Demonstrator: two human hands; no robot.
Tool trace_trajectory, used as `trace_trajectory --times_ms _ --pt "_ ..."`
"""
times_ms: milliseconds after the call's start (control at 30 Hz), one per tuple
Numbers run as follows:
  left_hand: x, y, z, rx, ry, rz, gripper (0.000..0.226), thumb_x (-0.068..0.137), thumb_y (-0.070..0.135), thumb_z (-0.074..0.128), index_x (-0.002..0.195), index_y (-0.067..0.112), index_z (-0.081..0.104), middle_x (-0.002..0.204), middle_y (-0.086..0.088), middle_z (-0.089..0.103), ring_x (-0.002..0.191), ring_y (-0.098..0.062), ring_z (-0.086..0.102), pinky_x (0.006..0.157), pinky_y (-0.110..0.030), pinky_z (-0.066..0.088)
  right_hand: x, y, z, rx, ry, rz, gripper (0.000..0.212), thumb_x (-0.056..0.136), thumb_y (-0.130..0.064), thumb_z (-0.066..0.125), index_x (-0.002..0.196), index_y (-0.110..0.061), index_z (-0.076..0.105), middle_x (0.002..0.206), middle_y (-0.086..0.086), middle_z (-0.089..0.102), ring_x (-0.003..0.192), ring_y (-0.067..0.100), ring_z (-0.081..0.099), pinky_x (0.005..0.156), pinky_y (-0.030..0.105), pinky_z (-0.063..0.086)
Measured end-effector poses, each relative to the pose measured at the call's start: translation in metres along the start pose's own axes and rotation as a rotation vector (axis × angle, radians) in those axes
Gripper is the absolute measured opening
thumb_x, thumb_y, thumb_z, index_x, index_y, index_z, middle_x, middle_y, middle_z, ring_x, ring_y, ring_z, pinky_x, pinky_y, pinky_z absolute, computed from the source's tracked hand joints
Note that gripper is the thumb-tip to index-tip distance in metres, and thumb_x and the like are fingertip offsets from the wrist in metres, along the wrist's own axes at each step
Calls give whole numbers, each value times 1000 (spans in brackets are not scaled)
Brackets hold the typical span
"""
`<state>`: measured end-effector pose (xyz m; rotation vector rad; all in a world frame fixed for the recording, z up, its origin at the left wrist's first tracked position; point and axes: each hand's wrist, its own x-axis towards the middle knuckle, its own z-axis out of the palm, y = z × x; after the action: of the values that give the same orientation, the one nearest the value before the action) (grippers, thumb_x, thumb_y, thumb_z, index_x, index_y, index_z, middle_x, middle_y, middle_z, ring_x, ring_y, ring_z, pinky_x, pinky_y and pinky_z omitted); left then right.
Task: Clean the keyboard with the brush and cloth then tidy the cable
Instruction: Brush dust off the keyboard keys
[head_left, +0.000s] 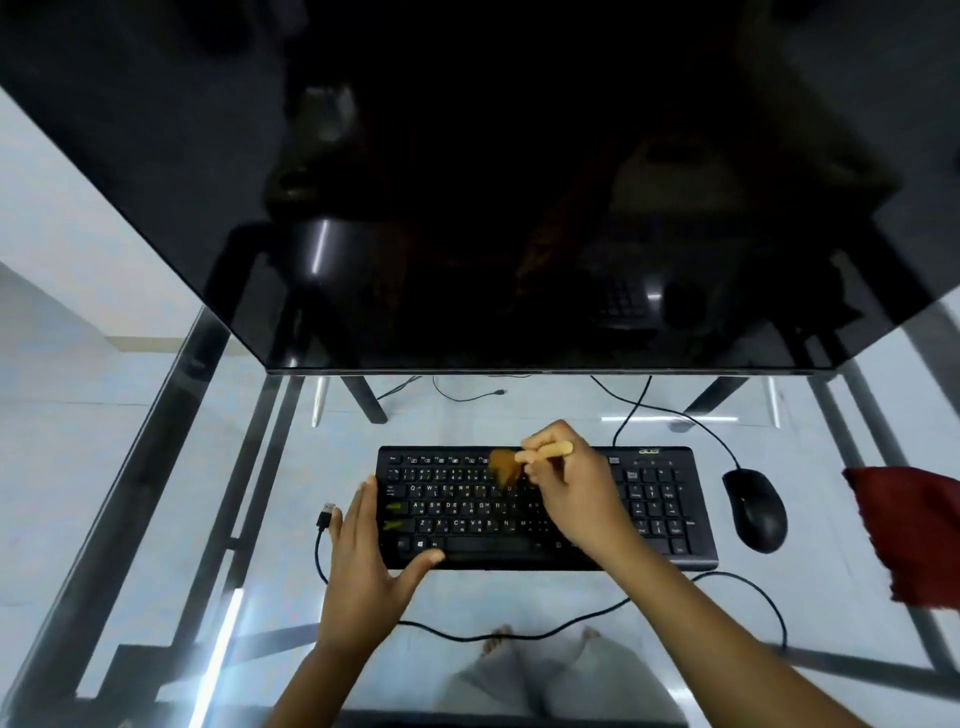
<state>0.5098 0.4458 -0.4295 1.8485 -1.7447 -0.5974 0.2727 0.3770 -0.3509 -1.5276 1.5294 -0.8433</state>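
On the glass desk (156, 467), the right hand (571, 499) grips a brush (524, 457), its bristles on the black keyboard's (665, 499) upper rows; the left hand (369, 561), open and flat, steadies its edge. Brushing seems underway; the red cloth (909, 530), far right, likely follows.

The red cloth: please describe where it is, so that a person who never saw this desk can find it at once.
Start at the black keyboard in the middle of the glass desk and go right, past the black mouse. The red cloth lies at the right edge of the picture, partly cut off. It is the only red, soft thing; everything near it is black and hard.
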Motion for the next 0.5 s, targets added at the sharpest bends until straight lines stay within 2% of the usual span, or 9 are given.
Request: trace_trajectory --times_ms 67,133,167,200,267,300,333,433,500 --pt "4 9 1 -40 42 13 92 82 69 48 152 17 16 156 -3 27 147 -17 15 119 -50 10 2 0 -7 73 37 29 2 96 -14 55 96 -12 55 87 3 69 74 20 67 67 32 56" --pt "11 22 1 -51 29 41 87 86 65 46 152 18 16 158 1 22 147 -9 9 120 -46 9 -1 -1 -6 120 -178 109 4 97 -14 53 93 -14 52 87 3 71 73 15 69 69 31 59" --pt "16 29 3 -38 10 73 86 86 65 46 151 18 16 158 3 19 147 -5 5 120 -45 10 -2 -1 -7 42 -194 96 6 97 -15 53 92 -17 52 86 2 71 73 11 68 71 32 59" --pt "22 37 5 -7 -22 115 87 86 67 46 152 18 15 158 4 18 146 -2 2 120 -45 10 -1 4 -9 16 -127 80 6 97 -15 53 91 -18 52 84 -2 70 73 6 67 71 30 58" --pt "32 52 9 90 -106 212 94 84 72 45 152 15 13 160 2 14 147 -5 1 120 -46 7 2 7 -19 49 184 16 6 96 -10 53 94 -15 52 78 -7 66 70 -3 64 66 13 51" --pt "36 58 12 137 -144 253 99 82 75 44 153 14 10 161 1 11 147 -8 0 120 -46 4 2 7 -24 98 237 8 6 96 -9 53 96 -14 52 77 -4 66 69 -2 63 64 10 47" --pt "38 63 15 175 -177 284 103 81 78 44 153 14 6 161 0 7 148 -9 -2 120 -46 1 2 7 -28 161 189 31 5 97 -9 52 97 -14 52 79 3 66 68 3 64 64 12 49" --pt "40 73 22 241 -263 323 113 77 81 46 153 14 -3 162 1 -3 147 -8 -11 119 -47 -3 -10 11 -25 122 -269 147 6 96 -11 54 93 -15 57 81 6 70 68 12 68 66 28 58" --pt "39 76 26 283 -312 338 117 74 84 45 153 14 -5 161 3 -7 146 -8 -15 119 -49 -3 -14 20 -26 -23 -172 67 6 94 -15 56 90 -18 59 72 -6 69 69 5 67 69 25 55"
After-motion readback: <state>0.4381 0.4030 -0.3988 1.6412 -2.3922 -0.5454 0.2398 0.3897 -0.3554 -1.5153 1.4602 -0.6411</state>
